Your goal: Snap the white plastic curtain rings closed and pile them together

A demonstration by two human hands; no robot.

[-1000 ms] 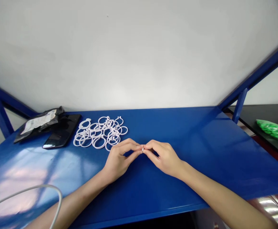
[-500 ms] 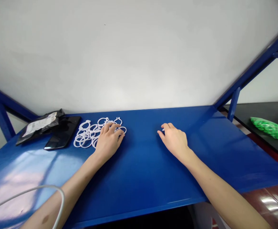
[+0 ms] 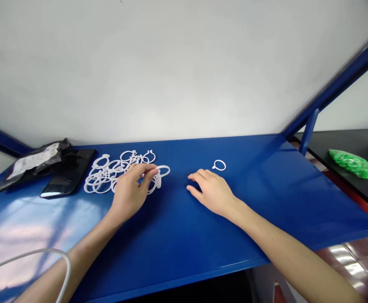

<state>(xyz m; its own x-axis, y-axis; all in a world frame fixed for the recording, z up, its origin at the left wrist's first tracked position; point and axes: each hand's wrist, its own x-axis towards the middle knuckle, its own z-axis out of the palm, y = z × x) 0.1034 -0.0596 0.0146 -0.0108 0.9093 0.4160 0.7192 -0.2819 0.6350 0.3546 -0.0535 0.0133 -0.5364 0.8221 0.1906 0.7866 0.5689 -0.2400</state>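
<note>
My left hand [image 3: 131,189] pinches a white plastic ring [image 3: 164,173], which looks like a curtain ring, between thumb and fingertips. Part of that ring is behind the fingers. Under and behind this hand lies a pile of similar white rings [image 3: 100,182], overlapping one another, each with a small tab or clasp. My right hand [image 3: 213,191] is open and holds nothing, thumb and fingers apart and pointing toward the left hand. Just beyond its knuckles a single white ring [image 3: 219,165] lies alone on the blue tabletop [image 3: 177,235].
Left of the pile are a dark phone-like slab [image 3: 68,174] and a black plastic packet [image 3: 35,162] with a white label. A white cable [image 3: 29,252] loops over my left forearm. Blue frame bars flank the table. At right, a bag of green pieces [image 3: 352,164] rests on a black surface.
My left hand has lifted a ring from the pile's right edge. A lone ring now lies where my right hand was; that hand has moved left and nearer to me.
</note>
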